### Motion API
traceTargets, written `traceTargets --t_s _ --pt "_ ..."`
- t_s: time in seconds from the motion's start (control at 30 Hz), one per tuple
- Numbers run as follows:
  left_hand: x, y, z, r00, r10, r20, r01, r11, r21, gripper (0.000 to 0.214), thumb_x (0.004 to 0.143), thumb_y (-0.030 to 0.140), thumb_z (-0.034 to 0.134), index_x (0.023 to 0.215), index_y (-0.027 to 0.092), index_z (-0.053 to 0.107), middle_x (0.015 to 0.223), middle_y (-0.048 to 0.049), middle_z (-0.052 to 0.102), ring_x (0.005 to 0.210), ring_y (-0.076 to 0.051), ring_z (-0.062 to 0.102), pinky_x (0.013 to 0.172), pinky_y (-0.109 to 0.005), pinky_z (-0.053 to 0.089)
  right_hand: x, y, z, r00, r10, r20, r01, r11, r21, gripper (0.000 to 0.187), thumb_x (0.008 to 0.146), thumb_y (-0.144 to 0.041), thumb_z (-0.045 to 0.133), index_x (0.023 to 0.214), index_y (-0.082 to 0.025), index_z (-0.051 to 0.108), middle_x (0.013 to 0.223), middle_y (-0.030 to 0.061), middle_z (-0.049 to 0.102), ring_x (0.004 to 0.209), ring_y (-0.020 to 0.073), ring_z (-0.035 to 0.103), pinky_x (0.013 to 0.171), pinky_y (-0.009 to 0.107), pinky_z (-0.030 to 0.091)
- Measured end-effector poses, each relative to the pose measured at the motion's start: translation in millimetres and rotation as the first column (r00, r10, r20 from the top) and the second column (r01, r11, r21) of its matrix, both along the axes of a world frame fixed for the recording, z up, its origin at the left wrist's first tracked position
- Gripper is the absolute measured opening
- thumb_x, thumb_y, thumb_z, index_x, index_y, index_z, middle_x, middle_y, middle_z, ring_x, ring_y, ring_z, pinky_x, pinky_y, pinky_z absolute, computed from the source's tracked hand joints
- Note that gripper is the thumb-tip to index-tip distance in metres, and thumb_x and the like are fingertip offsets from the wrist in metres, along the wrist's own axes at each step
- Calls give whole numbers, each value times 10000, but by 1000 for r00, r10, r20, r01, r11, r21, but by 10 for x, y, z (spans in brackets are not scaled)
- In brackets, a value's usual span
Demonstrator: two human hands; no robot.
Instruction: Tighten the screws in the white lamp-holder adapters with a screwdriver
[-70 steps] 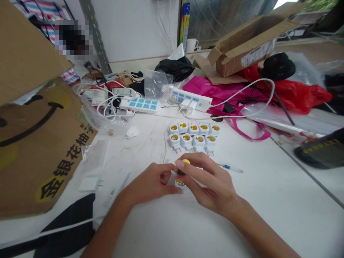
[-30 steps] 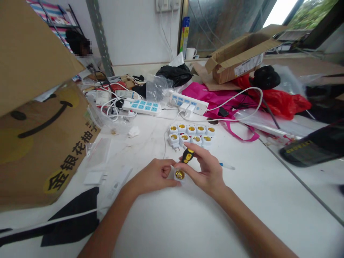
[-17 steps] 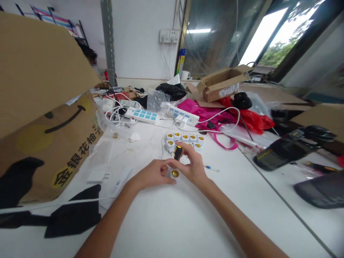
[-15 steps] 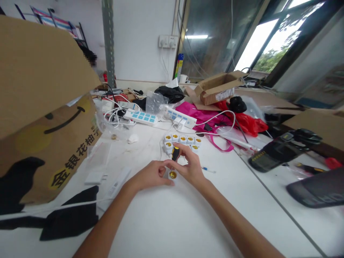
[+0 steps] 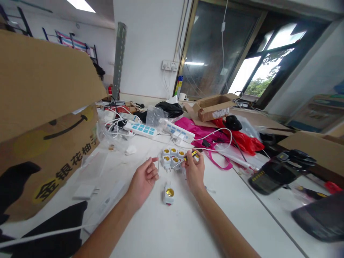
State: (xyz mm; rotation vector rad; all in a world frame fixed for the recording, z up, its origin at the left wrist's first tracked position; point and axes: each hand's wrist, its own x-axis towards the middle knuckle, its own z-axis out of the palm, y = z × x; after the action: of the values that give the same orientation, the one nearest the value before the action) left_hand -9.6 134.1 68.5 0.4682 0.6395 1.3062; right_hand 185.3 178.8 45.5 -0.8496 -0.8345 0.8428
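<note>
A white plug-in lamp socket (image 5: 165, 199) with a gold-coloured inside lies on the white table between my hands, its prongs pointing away from me. My right hand (image 5: 195, 173) grips a small screwdriver (image 5: 192, 155) with a black and yellow handle. Its thin shaft points left, over the front of a cluster of similar lamp sockets (image 5: 166, 159). To the left of the single socket, and apart from it, my left hand (image 5: 143, 182) is raised with the index finger stretched out and the other fingers loosely curled. Nothing shows in it.
Behind the sockets lie white power strips (image 5: 141, 128) with tangled cables and a pink bag (image 5: 199, 130). A large cardboard box (image 5: 72, 150) stands at the left. On the right are a black device (image 5: 276, 175) and a dark grey object (image 5: 319, 218). A white plug adapter (image 5: 84, 192) lies left.
My right hand has lifted the screwdriver from the single socket and moved back and right, tilting it. My left hand has let go of the socket and moved left. The view has tilted up.
</note>
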Motion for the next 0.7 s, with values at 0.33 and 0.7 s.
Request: traceTargets --t_s 0.33,0.7 --pt "195 -10 -189 977 153 146 -101 944 -314 668 728 -219 430 1262 72 706 1123 -140 772 1006 -138 815 887 -179 685 -81 -131 -319 990 64 -125 -74 994 -78 683 758 -578 991 1196 -273 565 889 -34 788 674 160 773 605 257 588" --pt "226 -31 -205 999 34 -32 -41 972 -233 653 882 -209 472 1442 75 651 1568 -240 679 1481 -288 666 1239 -341 562 -51 -161 -403 986 165 22 -165 986 -7 533 872 -489 908 1214 -325 535 947 -28 780 713 210 794 626 356 612"
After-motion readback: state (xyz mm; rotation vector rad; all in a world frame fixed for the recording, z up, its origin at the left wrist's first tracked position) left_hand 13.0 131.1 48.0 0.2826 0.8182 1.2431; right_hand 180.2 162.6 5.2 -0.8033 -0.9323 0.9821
